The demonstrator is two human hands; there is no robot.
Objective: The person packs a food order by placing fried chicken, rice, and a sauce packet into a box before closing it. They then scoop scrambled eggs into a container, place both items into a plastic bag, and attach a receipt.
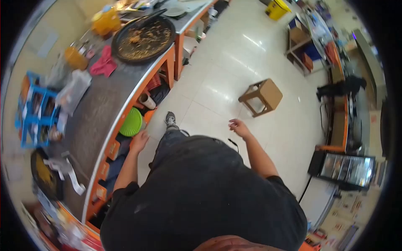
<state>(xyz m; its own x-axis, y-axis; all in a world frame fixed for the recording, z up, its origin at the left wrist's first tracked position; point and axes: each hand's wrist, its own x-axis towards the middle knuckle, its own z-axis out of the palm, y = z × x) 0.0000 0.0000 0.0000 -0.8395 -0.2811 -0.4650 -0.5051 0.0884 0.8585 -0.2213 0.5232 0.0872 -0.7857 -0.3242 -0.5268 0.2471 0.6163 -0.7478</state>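
Note:
My left hand (pixel 139 142) hangs beside the orange-framed counter, close to a green ribbed plastic basket (pixel 132 122) on the shelf below. Its fingers look loose, and I see nothing in them. Out over the tiled floor is my right hand (pixel 238 127), fingers loosely bent and apart, with no held thing visible. A brown stool (pixel 264 97) stands on the floor ahead of that hand, not touching it. On the counter's far part rests a wide black pan (pixel 144 39) with bits of food and a dark-handled utensil.
The counter (pixel 94 125) runs along my left, carrying a pink cloth (pixel 104 62), plastic bags (pixel 74 92) and a blue rack (pixel 37 111). Far ahead is a yellow bin (pixel 277 9). A person in dark clothes (pixel 343 86) bends by the right-hand counter, near a glass-fronted display case (pixel 347 169).

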